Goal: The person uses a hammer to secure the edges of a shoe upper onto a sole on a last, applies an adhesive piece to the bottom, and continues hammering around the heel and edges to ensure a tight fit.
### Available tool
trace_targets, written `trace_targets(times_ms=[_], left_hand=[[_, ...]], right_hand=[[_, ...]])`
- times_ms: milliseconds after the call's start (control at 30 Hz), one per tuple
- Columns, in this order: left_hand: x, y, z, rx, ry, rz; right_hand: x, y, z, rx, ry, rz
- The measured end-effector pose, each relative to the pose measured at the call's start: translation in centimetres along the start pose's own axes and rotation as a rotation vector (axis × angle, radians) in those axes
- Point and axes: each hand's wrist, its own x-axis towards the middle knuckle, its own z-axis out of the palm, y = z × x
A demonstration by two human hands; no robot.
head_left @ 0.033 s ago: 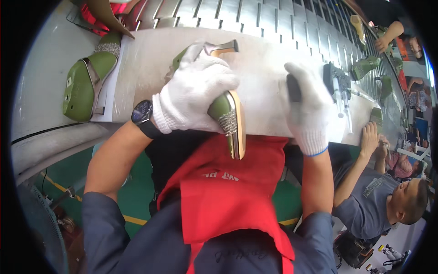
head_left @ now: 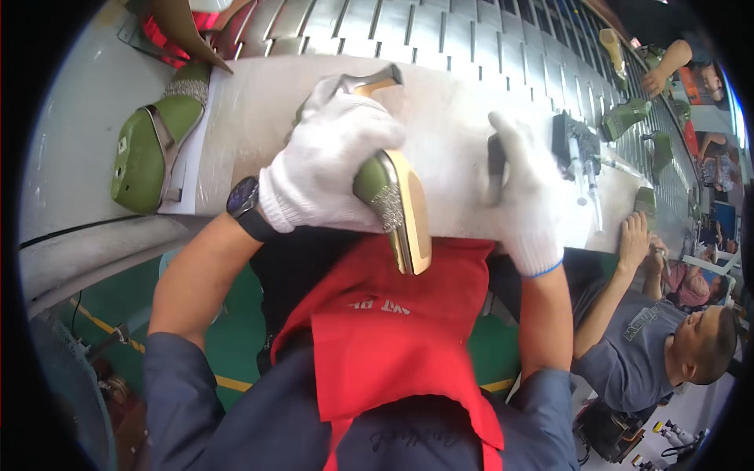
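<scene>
My left hand [head_left: 326, 161], in a white knit glove, is closed around the middle of a green high-heeled shoe [head_left: 375, 188]. The shoe's tan sole [head_left: 412, 212] faces right, a glittery band crosses its front part, and its toe end points down past the bench edge. Its heel end sticks out beyond my fingers at the top. My right hand [head_left: 534, 192], gloved too and blurred, grips a small dark object [head_left: 496, 161] of unclear kind, apart from the shoe. To the left, a green shoe last with a strapped upper [head_left: 149, 149] lies on the bench.
A metal bench plate [head_left: 448, 141] lies before me, with a slatted conveyor [head_left: 440, 35] behind it. Near my right hand is a black holder with slim tools [head_left: 580, 153]. More green shoes [head_left: 627, 116] stand on the conveyor at right. A co-worker [head_left: 652, 345] works close by.
The shoe has turned in my left hand's grip so that more of its tan sole shows. My right hand and its dark object have shifted only slightly.
</scene>
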Motion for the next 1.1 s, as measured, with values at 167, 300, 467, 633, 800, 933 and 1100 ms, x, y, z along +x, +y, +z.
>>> trace_targets(times_ms=[167, 300, 467, 633, 800, 933, 1100], left_hand=[[0.9, 1.5, -1.3, -0.875, 0.397, -0.466], [4.6, 4.7, 0.5, -1.411, 0.307, -0.711], [2.4, 3.8, 2.1, -0.67, 0.107, -0.629], [-2.2, 2.2, 5.2, 0.082, -0.093, -0.102], [-2.6, 2.4, 5.6, 0.079, -0.061, -0.175], [1.0, -1.3, 2.9, -0.013, -0.037, -0.569], [6.5, -15.6, -2.4, 0.622, 0.317, -1.053]], right_hand=[[-2.2, -2.4, 1.2, 0.277, 0.12, -0.23], [-0.1, -5.0, 3.6, 0.474, 0.432, -0.257], [8.4, -3.6, 2.7, 1.129, 0.458, 0.362], [16.6, 5.8, 7.2, 0.838, 0.48, 0.765], [15.6, 7.5, 9.9, 0.442, 0.279, 0.837], [11.8, 8.1, 10.2, 0.305, 0.353, 0.771], [5.1, -0.3, 7.8, 0.361, 0.258, 0.346]])
